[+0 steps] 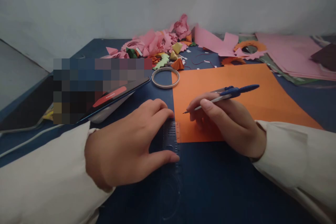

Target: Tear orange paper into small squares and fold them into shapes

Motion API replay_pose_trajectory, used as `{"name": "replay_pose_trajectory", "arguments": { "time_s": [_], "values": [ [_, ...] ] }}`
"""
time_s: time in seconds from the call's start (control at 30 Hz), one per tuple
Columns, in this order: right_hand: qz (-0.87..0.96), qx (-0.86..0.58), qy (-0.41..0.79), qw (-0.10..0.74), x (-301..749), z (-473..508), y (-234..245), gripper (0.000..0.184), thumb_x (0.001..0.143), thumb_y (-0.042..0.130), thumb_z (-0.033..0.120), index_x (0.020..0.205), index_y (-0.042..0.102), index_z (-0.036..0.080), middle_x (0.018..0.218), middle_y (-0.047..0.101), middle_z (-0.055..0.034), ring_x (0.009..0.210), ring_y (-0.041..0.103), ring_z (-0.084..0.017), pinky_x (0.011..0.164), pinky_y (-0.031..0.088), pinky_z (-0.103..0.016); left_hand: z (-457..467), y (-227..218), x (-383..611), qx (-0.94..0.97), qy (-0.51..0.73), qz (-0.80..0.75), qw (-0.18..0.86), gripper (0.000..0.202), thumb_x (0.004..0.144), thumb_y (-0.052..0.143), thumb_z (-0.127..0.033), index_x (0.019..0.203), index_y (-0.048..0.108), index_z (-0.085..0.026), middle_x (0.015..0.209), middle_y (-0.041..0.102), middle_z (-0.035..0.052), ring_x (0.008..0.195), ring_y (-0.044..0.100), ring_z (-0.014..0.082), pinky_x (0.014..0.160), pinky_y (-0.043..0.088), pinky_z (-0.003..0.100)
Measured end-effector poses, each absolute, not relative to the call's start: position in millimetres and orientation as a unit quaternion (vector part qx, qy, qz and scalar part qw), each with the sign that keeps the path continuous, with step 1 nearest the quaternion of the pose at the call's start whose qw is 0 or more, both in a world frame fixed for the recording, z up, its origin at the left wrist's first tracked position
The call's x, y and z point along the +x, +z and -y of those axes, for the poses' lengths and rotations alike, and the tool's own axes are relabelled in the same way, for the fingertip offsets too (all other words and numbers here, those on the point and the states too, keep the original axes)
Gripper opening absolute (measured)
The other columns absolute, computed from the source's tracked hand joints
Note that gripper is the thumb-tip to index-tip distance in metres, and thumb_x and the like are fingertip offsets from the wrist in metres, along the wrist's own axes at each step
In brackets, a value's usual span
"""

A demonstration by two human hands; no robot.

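Observation:
A clear plastic ruler (171, 143) lies along the left edge of an orange sheet of paper (236, 77), its upper end overlapping the sheet's near left corner. My left hand (128, 143) holds the ruler against the table, index finger at its far end and thumb on its right edge. The ruler's near part is hard to see against the dark blue surface. Between the fingers of my right hand (228, 122) is a drawing compass (232, 92) with a blue head and a pale leg. Its point hangs over the orange sheet, near the sheet's left edge.
A roll of tape (166, 86) touches the sheet's far left corner. Crumpled pink paper (157, 42) and cut scraps lie along the wall. Pink sheets (286, 54) are stacked at the back right. A dark phone-like device (115, 94) leans at left, by a blurred area.

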State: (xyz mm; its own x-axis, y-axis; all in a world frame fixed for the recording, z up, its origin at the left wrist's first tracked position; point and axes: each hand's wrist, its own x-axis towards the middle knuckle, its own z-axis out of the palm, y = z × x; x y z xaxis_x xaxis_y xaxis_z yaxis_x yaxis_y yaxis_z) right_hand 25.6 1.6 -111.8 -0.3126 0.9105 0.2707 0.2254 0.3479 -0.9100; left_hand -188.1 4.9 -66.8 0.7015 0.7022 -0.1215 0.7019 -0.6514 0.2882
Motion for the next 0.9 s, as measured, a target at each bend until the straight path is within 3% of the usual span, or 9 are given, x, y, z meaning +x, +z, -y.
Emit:
{"name": "replay_pose_trajectory", "arguments": {
  "time_s": [0.17, 0.47, 0.67, 0.9],
  "values": [
    [0.71, -0.397, 0.398, 0.425, 25.9, -2.1, -111.6, 0.027, 0.096, 0.035, 0.031, 0.094, 0.06, 0.021, 0.078, 0.06, -0.0002, 0.063, 0.057, -0.009, 0.059, 0.047, -0.024, -0.5, -69.9, -183.1, 0.911, 0.016, -0.39, 0.131, 0.059, 0.07, 0.065, -0.054, 0.114, 0.051, -0.017, 0.119, 0.047, 0.0094, 0.104, 0.05, 0.0275, 0.085, 0.047, 0.041],
    [0.71, -0.401, 0.396, 0.421, 25.4, -1.8, -109.5, 0.027, 0.096, 0.035, 0.029, 0.093, 0.06, 0.019, 0.077, 0.06, -0.0014, 0.069, 0.06, -0.011, 0.061, 0.048, -0.024, 9.8, -75.7, -178.8, 0.85, 0.028, -0.489, 0.192, 0.053, 0.065, 0.071, -0.051, 0.107, 0.051, -0.025, 0.122, 0.043, 0.0027, 0.101, 0.052, 0.0262, 0.086, 0.047, 0.044],
    [0.71, -0.407, 0.393, 0.42, 26.5, -0.8, -111.6, 0.027, 0.096, 0.036, 0.031, 0.093, 0.06, 0.021, 0.076, 0.06, -0.0005, 0.059, 0.056, -0.009, 0.055, 0.046, -0.023, -1.0, -68.4, -171.9, 0.798, -0.012, -0.531, 0.286, 0.057, 0.056, 0.076, -0.049, 0.097, 0.046, -0.022, 0.107, 0.045, 0.0028, 0.096, 0.047, 0.0239, 0.077, 0.048, 0.04],
    [0.705, -0.406, 0.398, 0.423, 25.0, -2.4, -112.6, 0.027, 0.096, 0.035, 0.032, 0.094, 0.06, 0.021, 0.076, 0.059, -0.0006, 0.058, 0.055, -0.009, 0.051, 0.045, -0.023, -7.1, -68.4, -168.9, 0.796, 0.022, -0.527, 0.298, 0.056, 0.053, 0.079, -0.046, 0.089, 0.045, -0.018, 0.1, 0.044, 0.0024, 0.089, 0.045, 0.0205, 0.075, 0.045, 0.036]
  ]
}}
